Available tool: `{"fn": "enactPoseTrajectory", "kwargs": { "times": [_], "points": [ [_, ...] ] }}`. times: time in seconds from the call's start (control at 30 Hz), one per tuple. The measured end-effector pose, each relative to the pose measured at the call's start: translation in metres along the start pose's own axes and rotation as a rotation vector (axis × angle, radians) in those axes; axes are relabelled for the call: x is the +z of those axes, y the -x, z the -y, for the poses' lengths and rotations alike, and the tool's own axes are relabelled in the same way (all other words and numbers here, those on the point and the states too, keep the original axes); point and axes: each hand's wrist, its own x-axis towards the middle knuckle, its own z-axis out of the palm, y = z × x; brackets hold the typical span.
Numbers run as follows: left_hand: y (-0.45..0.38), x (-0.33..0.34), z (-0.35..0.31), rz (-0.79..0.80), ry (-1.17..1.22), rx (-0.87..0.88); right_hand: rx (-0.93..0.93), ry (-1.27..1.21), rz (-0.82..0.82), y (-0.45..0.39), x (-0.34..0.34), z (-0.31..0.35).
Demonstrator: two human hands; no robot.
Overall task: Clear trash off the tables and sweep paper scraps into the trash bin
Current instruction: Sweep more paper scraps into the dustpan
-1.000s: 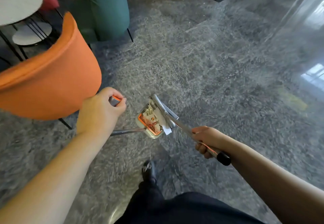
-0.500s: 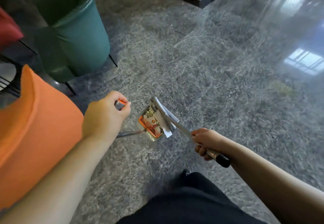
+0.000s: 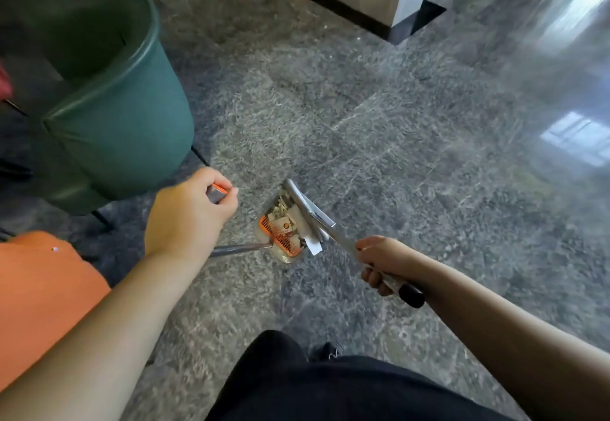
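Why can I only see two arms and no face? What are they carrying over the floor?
The camera sits on the person's head and looks down, so you see only their arms and legs. The left hand grips the handle of a long dustpan. Inside it lie paper scraps, with one white piece poking over the edge. The right hand grips a broom handle, and the broom's head rests against the dustpan. Everything is above a shiny grey stone floor. A green chair and an orange chair are on the left.
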Motion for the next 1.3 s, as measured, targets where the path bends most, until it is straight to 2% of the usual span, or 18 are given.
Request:
{"fn": "enactPoseTrajectory", "kwargs": {
  "times": [0.27,0.57,0.87,1.3],
  "points": [
    [-0.196,0.04,-0.008,-0.021,0.015,-0.018,-0.026,0.01,0.002,-0.105,-0.046,0.162],
    [-0.43,0.078,-0.045,0.012,-0.036,0.071,-0.056,-0.052,-0.031,-0.208,-0.103,0.339],
    [-0.632,0.163,-0.092,-0.038,-0.051,0.102,-0.088,-0.041,-0.011,-0.334,-0.209,0.504],
    [-0.894,0.25,-0.153,-0.048,-0.043,0.002,0.011,-0.009,0.018,-0.484,-0.342,0.739]
  ]
}}
